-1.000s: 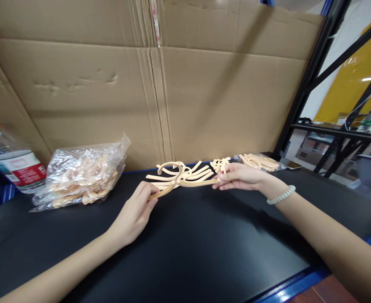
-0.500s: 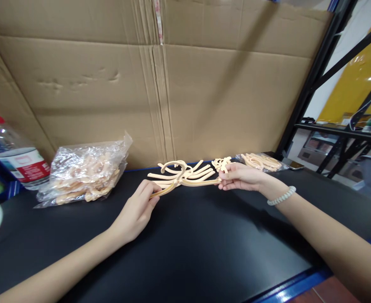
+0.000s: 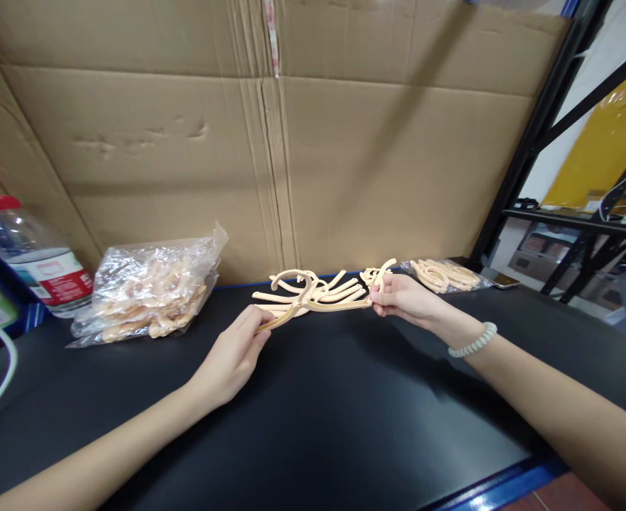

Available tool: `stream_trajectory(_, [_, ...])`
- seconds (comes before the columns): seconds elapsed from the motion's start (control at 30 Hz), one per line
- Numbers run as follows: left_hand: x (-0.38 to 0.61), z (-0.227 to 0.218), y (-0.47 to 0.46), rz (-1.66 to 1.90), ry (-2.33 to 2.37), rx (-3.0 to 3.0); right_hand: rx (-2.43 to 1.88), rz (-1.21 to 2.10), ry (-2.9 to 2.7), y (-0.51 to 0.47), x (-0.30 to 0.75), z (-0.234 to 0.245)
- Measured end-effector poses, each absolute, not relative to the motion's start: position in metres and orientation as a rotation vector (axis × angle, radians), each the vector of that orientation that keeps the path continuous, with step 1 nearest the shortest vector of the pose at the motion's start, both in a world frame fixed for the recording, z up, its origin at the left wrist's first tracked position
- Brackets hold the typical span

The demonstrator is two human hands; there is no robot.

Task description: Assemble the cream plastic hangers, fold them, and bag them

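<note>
Just in front of the cardboard wall, on the black table, the left hand and right hand each pinch 1 end of a cream plastic hanger, with loose hangers behind it.

1. A wall of flattened brown cardboard stands behind the bench, a taped seam running down its middle.
2. The bench top is matte black (a blue edge trims its near side).
3. At the right rises a black metal rack, a yellow panel beyond it catching bright light.
4. Reddish floor shows at the bottom right corner.
</note>
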State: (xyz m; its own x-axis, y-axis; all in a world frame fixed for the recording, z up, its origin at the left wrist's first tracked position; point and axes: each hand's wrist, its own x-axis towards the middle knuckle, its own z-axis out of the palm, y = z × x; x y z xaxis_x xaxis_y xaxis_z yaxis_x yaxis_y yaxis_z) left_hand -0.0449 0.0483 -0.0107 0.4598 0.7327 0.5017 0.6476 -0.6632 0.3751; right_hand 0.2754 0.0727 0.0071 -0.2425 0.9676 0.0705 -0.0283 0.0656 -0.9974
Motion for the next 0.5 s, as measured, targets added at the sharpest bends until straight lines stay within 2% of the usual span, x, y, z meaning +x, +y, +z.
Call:
stream_trajectory(0.2, [-0.0455, -0.0124, 0.0495, 0.963, 1.181, 2.556, -1.023, 1.274, -1.411, 0.0732, 0.2702, 0.0049])
stream_trajectory(0.5, [-0.0442, -0.0118, 0.0467, 1.002, 1.176, 2.514, -1.003, 1.397, -1.284, 0.0726, 0.2671, 0.0007])
